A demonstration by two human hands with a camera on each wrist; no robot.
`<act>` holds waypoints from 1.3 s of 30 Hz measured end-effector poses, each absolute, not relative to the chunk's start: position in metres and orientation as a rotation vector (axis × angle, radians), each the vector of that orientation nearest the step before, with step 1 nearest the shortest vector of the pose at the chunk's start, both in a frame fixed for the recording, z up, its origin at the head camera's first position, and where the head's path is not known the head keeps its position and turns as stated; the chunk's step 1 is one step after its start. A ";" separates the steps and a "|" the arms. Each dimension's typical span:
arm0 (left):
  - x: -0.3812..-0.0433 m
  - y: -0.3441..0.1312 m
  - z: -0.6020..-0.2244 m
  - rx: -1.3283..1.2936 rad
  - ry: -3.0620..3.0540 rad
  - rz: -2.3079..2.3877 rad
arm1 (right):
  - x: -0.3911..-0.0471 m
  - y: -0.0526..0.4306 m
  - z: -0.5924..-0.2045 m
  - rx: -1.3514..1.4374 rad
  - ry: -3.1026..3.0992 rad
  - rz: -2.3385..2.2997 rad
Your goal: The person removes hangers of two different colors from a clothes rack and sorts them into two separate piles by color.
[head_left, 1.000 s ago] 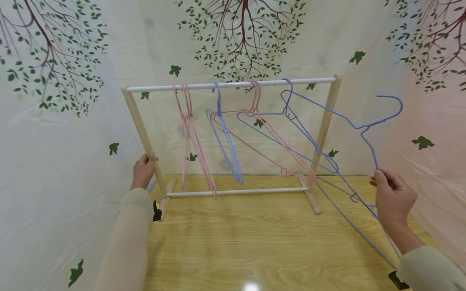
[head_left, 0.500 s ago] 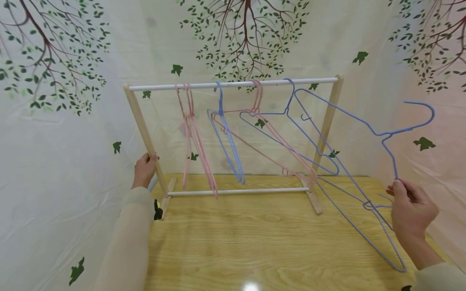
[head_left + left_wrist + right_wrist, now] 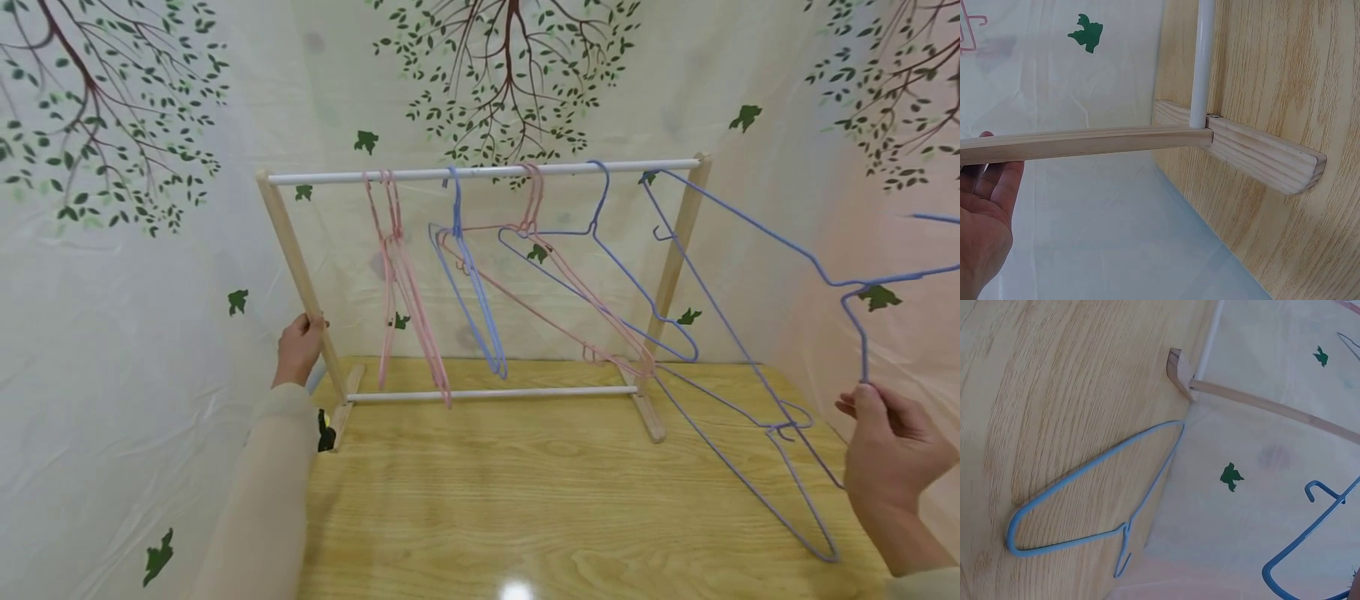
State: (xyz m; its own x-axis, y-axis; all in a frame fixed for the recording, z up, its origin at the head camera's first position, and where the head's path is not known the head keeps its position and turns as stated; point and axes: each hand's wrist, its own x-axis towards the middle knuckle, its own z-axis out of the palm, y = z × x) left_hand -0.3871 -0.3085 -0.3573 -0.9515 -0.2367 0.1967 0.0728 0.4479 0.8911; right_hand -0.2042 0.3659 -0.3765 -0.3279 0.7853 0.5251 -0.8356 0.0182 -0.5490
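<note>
My left hand [image 3: 300, 350] grips the left wooden post [image 3: 285, 237] of a hanger rack, its fingers wrapped around the post. The left wrist view shows the fingers beneath that post, well away from the rack's foot [image 3: 1260, 156]. At the right of the head view, my right hand [image 3: 896, 454] pinches a blue clothes hanger [image 3: 863, 350] by its wire, apart from the rack. The hook of this hanger runs past the right edge. Another blue hanger [image 3: 1085, 467] lies on the table below it. Only a sliver of the right hand shows in the right wrist view.
Pink hangers [image 3: 386, 242], blue hangers [image 3: 457, 218], more pink ones [image 3: 531, 218] and a blue one [image 3: 630, 277] hang from the white top rod [image 3: 491, 172]. A lower rod [image 3: 525, 393] joins the feet on the wooden table [image 3: 480, 508]. A leaf-printed curtain stands behind.
My right hand has moved right and slightly down with the blue hanger, drawing it away from the hanging ones. The left hand keeps its hold on the post.
</note>
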 end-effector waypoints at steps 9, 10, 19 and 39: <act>-0.389 -0.312 -0.358 0.131 -2.412 -1.503 | -0.191 0.372 -0.369 0.134 -0.752 1.778; -0.389 -0.313 -0.359 0.133 -2.412 -1.502 | -0.189 0.372 -0.367 0.083 -0.777 1.773; -0.390 -0.315 -0.360 0.124 -2.409 -1.520 | -0.177 0.383 -0.359 -0.321 -1.055 1.695; -0.391 -0.317 -0.361 0.101 -2.395 -1.510 | -0.172 0.398 -0.401 -0.318 -1.115 1.693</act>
State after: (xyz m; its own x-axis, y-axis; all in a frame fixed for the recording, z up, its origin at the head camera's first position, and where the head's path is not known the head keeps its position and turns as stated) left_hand -0.3905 -0.3171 -0.3606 -0.9503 -0.2206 0.2197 0.1031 0.4429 0.8906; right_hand -0.1724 0.3976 -0.4011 -0.4278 0.8545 0.2946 -0.6082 -0.0311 -0.7932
